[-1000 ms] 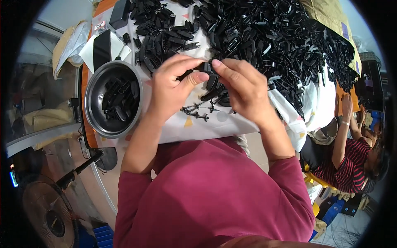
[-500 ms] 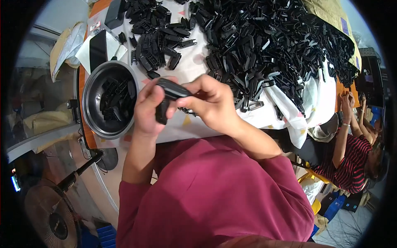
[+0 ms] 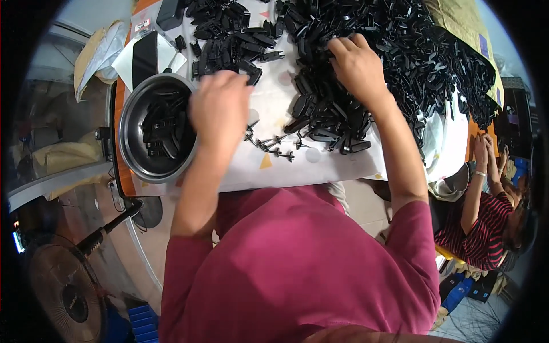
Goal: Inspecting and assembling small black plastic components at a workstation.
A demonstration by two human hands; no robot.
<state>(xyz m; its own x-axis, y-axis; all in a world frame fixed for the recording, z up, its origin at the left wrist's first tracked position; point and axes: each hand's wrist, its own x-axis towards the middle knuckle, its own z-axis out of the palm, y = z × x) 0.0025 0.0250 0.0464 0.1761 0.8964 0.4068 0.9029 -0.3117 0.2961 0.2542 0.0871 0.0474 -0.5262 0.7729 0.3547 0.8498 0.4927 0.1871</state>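
My right hand (image 3: 358, 67) reaches into the large pile of black plastic parts (image 3: 406, 63). Its fingers are bent down and closed among the parts; what they grip is hidden. Blurred by motion, my left hand (image 3: 222, 106) is beside the smaller heap of black parts (image 3: 229, 48), just right of the steel bowl (image 3: 127, 150). Whether it holds anything cannot be made out. Inside the bowl lie several black plastic pieces (image 3: 163, 128). Between my forearms, small dark pin-like pieces (image 3: 278, 147) are scattered on the patterned white cloth (image 3: 240, 180).
A phone (image 3: 144, 59) rests on white paper behind the bowl, near a dark box (image 3: 170, 14). A standing fan (image 3: 66, 297) is at lower left. To the right sits another person in a striped shirt (image 3: 486, 223), hands raised near the table edge.
My hands have parted. The black part held between them is no longer seen there. My right hand moved up and right to the pile; my left hand moved slightly up.
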